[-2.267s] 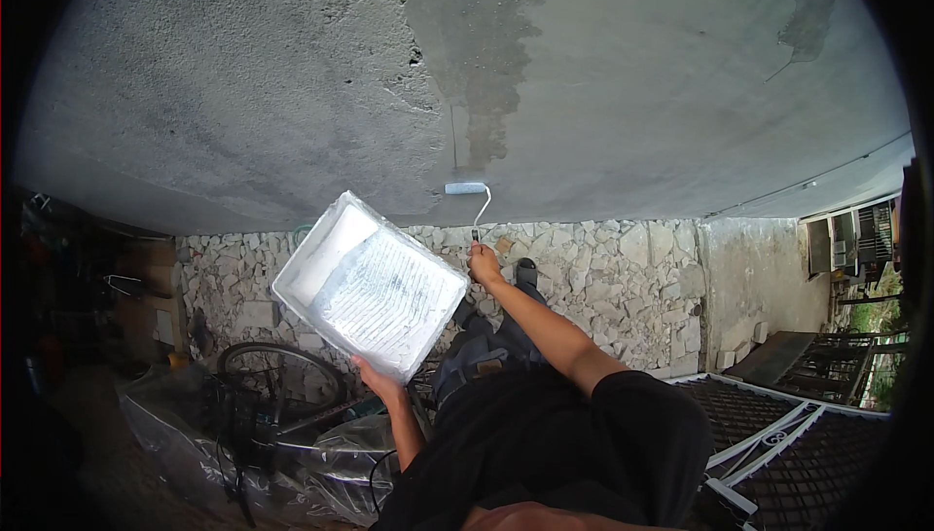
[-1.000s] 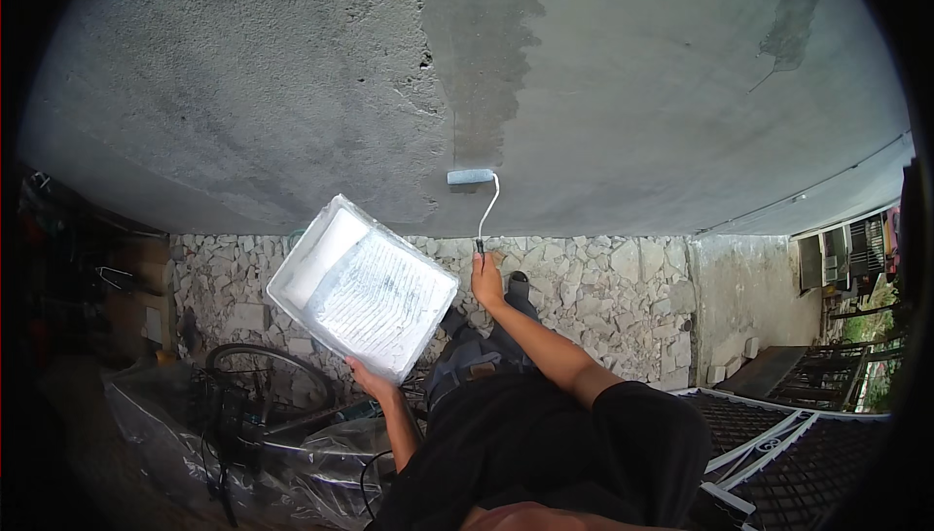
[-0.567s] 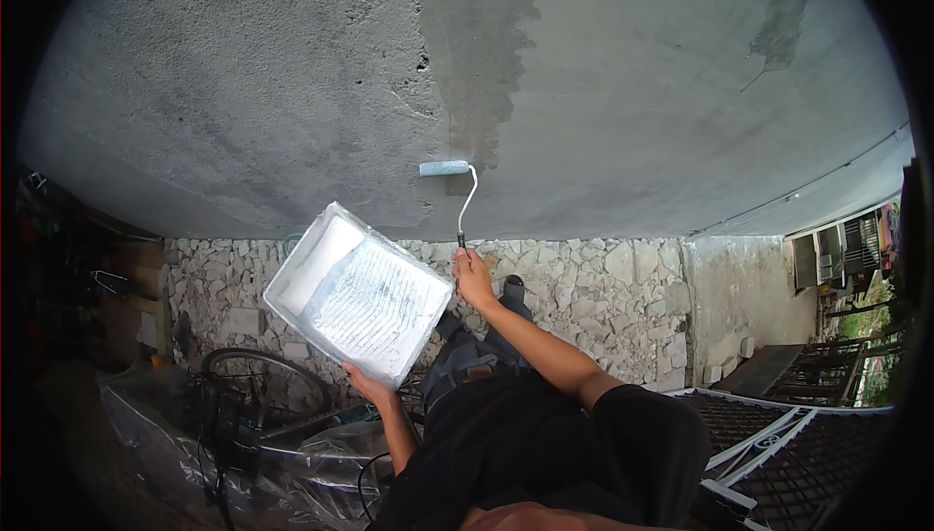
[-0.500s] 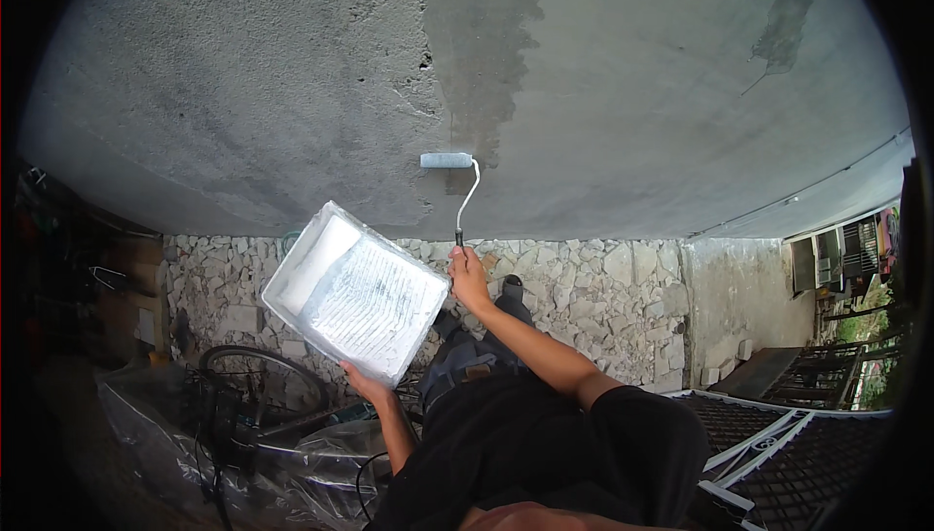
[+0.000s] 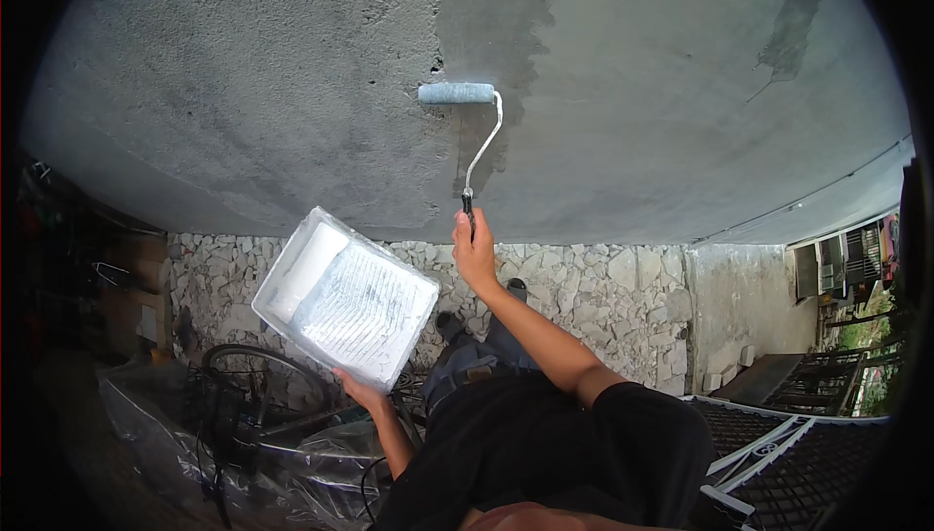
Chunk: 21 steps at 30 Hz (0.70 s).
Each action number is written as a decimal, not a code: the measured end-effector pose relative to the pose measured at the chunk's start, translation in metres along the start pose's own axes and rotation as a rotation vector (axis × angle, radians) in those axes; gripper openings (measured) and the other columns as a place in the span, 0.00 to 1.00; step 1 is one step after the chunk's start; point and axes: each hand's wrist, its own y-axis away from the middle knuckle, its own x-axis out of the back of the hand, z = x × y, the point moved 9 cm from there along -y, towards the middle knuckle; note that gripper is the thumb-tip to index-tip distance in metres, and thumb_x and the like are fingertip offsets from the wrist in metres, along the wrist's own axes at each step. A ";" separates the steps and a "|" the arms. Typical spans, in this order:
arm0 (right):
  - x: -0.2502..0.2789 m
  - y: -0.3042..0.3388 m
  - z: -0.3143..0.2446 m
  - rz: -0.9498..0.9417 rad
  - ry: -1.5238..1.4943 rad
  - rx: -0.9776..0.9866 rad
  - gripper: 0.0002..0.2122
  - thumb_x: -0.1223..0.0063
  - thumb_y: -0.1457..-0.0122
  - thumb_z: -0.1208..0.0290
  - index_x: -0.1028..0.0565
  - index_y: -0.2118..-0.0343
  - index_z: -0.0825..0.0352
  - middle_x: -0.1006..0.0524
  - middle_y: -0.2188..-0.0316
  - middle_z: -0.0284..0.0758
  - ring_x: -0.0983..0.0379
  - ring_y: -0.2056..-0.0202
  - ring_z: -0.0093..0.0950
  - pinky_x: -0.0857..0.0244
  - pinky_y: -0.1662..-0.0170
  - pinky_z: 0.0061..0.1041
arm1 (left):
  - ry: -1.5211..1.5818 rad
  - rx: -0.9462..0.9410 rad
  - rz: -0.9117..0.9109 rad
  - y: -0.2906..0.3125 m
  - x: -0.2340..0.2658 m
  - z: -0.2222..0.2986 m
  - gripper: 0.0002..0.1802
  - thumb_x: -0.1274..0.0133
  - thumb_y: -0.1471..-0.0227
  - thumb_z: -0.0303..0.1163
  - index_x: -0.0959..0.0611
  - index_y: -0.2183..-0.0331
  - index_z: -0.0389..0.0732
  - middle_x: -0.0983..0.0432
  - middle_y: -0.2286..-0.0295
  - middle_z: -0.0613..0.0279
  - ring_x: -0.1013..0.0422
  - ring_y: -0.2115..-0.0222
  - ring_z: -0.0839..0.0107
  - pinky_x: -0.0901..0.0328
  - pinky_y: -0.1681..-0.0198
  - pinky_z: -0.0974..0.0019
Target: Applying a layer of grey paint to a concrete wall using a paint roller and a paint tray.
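Roller now higher on the wall, tray held low at left

Right hand (image 5: 474, 247) wraps the black handle of the paint roller (image 5: 455, 93). The roller lies level across the edge between the rough grey area and the dark damp-looking strip (image 5: 496, 25) on the wall (image 5: 642, 93). Can't tell if it is pressed on or just off the surface.

Just changed: roller has gone up the wall from near its foot, right arm reaching further out. Dark strip shows below the roller as well as above, so this looks like an upward stroke in the work.

Left hand (image 5: 362, 393) grips the lower edge of the white tray (image 5: 288, 268), slightly further left than before; most of its fingers are hidden. White paint sits at the tray's deep end, ribbed slope smeared. Broken stones (image 5: 593, 297) cover the ground below; plastic sheet (image 5: 336, 448) at lower left.
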 end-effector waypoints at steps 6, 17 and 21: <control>0.027 0.043 0.128 0.074 0.331 -0.088 0.16 0.56 0.22 0.55 0.30 0.59 0.64 0.31 0.80 0.28 0.36 0.81 0.18 0.41 0.78 0.27 | -0.006 0.011 0.025 0.005 0.009 -0.005 0.50 0.65 0.26 0.63 0.34 0.35 0.18 0.35 0.36 0.36 0.32 0.38 0.49 0.39 0.34 0.52; 0.003 -0.003 0.030 -0.038 0.095 -0.088 0.14 0.53 0.23 0.58 0.28 0.56 0.67 0.25 0.76 0.41 0.28 0.75 0.40 0.34 0.68 0.38 | -0.011 0.037 0.046 0.010 0.009 0.004 0.50 0.66 0.26 0.63 0.35 0.35 0.17 0.36 0.35 0.37 0.33 0.37 0.49 0.41 0.32 0.53; -0.001 -0.024 0.000 0.000 0.107 0.110 0.14 0.54 0.23 0.58 0.28 0.56 0.65 0.30 0.79 0.30 0.34 0.80 0.21 0.39 0.74 0.28 | -0.017 0.046 0.037 0.010 0.003 0.005 0.50 0.66 0.26 0.63 0.36 0.34 0.18 0.36 0.34 0.37 0.34 0.37 0.48 0.42 0.32 0.53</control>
